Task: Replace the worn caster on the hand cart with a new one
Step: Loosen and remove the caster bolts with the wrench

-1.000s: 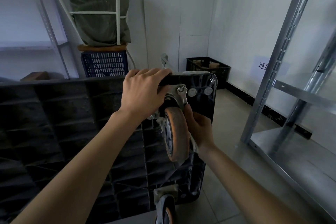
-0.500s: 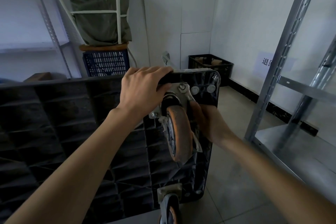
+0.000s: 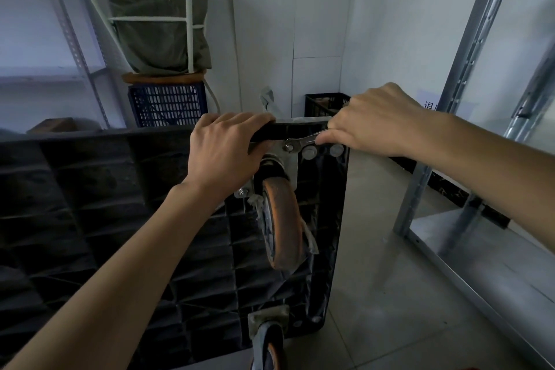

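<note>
A: How is the hand cart [image 3: 126, 219] placed?
B: It is stood on its side on the floor, and its ribbed black underside is turned toward the camera.
A: Where is the worn caster [image 3: 280, 213] found?
B: It is bolted near the cart's upper right corner; its orange wheel is seen edge-on, with plastic shreds hanging beside it. A second caster [image 3: 268, 336] is mounted below it, at the lower edge.
A: What is held by the left hand [image 3: 223, 153]?
B: The cart's top edge is gripped, with the fingers curled over it just left of the caster plate.
A: And the right hand [image 3: 372, 120]?
B: A small metal wrench [image 3: 303, 141] is pinched by its handle, and its head is set on a bolt of the caster plate.
</note>
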Demonstrator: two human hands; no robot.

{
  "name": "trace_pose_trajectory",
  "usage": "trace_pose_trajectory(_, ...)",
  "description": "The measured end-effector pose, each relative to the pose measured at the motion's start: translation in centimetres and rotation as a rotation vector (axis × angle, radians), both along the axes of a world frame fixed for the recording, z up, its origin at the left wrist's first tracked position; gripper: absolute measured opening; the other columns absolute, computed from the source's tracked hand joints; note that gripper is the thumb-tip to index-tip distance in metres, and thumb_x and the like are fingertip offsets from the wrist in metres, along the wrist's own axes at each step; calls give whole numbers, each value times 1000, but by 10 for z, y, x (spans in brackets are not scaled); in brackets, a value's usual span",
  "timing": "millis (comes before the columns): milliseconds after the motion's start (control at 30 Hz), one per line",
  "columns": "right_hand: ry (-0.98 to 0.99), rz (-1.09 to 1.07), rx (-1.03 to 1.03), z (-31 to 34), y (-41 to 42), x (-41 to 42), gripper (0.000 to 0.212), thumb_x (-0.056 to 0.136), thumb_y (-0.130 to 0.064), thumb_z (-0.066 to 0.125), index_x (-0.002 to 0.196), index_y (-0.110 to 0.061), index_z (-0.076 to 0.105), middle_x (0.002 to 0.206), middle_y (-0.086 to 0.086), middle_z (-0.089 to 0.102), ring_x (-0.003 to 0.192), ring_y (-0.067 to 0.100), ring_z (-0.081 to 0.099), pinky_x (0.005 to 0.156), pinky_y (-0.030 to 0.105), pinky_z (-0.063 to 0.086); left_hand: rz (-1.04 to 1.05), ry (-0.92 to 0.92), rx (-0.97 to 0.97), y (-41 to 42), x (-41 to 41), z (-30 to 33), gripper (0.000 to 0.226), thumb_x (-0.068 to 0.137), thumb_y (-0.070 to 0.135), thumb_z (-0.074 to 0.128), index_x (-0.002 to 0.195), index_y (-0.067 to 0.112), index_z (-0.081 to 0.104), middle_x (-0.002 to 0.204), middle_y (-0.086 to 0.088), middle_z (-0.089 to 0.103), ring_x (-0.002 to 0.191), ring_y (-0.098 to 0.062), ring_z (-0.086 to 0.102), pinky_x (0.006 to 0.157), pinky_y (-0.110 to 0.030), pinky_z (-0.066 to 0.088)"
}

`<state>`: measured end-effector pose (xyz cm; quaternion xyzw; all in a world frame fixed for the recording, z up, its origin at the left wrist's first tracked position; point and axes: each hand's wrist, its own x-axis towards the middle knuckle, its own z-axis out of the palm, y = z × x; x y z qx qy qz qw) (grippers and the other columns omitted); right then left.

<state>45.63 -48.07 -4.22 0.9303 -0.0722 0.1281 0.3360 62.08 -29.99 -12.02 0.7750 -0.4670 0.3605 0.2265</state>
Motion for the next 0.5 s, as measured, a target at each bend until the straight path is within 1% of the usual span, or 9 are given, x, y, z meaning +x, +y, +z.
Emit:
trace_pose_trajectory(100,-27,22,-15,-2,-4,0,61,95,-71,14,79,-28,55,78,-4,60,73,22,56,52,27,24,-5,-1,-3,0,0,0,38,92,46,64,129,36,62,119,14,71,110,-19,65,98,-38,39)
trace_pose_trajectory(167,-53,20,46,-3,-7,-4,59,95,-71,17,72,-28,50,71,-7,56,67,19,53,53,27,26,-8,-5,-9,0,0,0,38,92,45,65,129,35,62,119,13,71,109,-20,66,97,-38,39)
trace_pose_trajectory(200,-80,20,117,-6,-9,-8,58,96,-71,21,70,-28,50,67,-8,53,63,15,51,53,27,27,-8,-9,-12,0,0,0,38,92,45,65,128,35,62,119,13,71,109,-20,66,97,-38,39)
trace_pose_trajectory(267,-175,23,334,-19,-14,-16,54,96,-70,30,68,-29,54,59,-9,51,57,10,48,54,27,31,-9,-10,-15,0,0,-1,38,91,44,65,128,34,63,118,12,72,108,-21,66,97,-39,39)
trace_pose_trajectory(300,-234,32,472,-31,-17,-20,52,95,-69,34,70,-30,56,57,-7,51,55,10,48,53,27,31,-9,-8,-17,0,0,-1,38,91,43,65,128,34,63,117,12,72,108,-21,66,97,-39,39)
trace_pose_trajectory(367,-319,85,810,-61,-19,-26,45,96,-64,39,76,-29,60,56,-3,53,51,14,49,52,32,34,-9,-5,-22,-1,-1,-1,38,91,43,66,127,34,64,117,11,72,108,-21,66,97,-39,39)
trace_pose_trajectory(400,-342,131,979,-76,-17,-26,40,98,-57,43,80,-27,62,57,-2,53,50,16,47,52,36,35,-9,-5,-25,-1,-1,-1,38,91,42,66,127,33,64,117,11,72,108,-21,66,97,-39,39)
trace_pose_trajectory(433,-356,173,1112,-92,-14,-25,34,101,-49,46,84,-25,62,58,-4,51,49,14,45,52,35,35,-11,-5,-27,-1,-1,-1,38,90,42,66,127,33,64,117,11,72,108,-21,66,97,-39,39)
trace_pose_trajectory(500,-406,215,1288,-120,-2,-19,28,105,-37,49,85,-20,61,58,-5,48,50,10,45,51,33,35,-13,-3,-24,-1,-1,-1,38,91,42,66,127,34,64,118,12,72,109,-21,66,98,-39,39)
